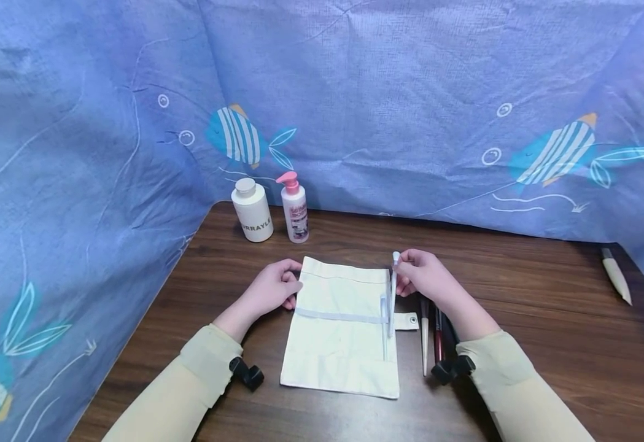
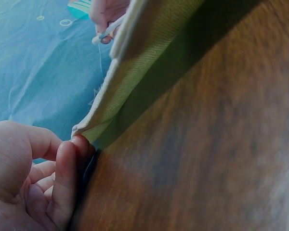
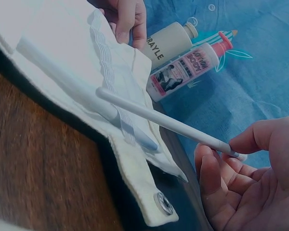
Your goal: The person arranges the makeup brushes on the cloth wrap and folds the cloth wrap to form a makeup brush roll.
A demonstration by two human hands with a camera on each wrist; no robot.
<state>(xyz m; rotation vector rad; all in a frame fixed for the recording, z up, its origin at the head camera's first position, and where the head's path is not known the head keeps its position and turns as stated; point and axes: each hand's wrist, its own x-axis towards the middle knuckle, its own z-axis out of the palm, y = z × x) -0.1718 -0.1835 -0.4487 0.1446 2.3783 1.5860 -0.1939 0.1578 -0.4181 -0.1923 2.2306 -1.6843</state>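
Head view | right hand (image 1: 423, 274): fingers pinched 1 slim white stick (image 1: 392, 307) | left hand (image 1: 272, 285): fingers pinched cream snap-strap cloth organizer (image 1: 335, 341), edge

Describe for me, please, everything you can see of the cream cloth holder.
The cream cloth holder looks like woven fabric, roughly rectangular, spread open on the wooden table with one edge lifted. A pale elastic band crosses it, a seamed panel lines its near edge, and a short tab with a metal snap juts out right. A slim pale tool sits under the band near the right edge. The person's left hand grips the left edge.
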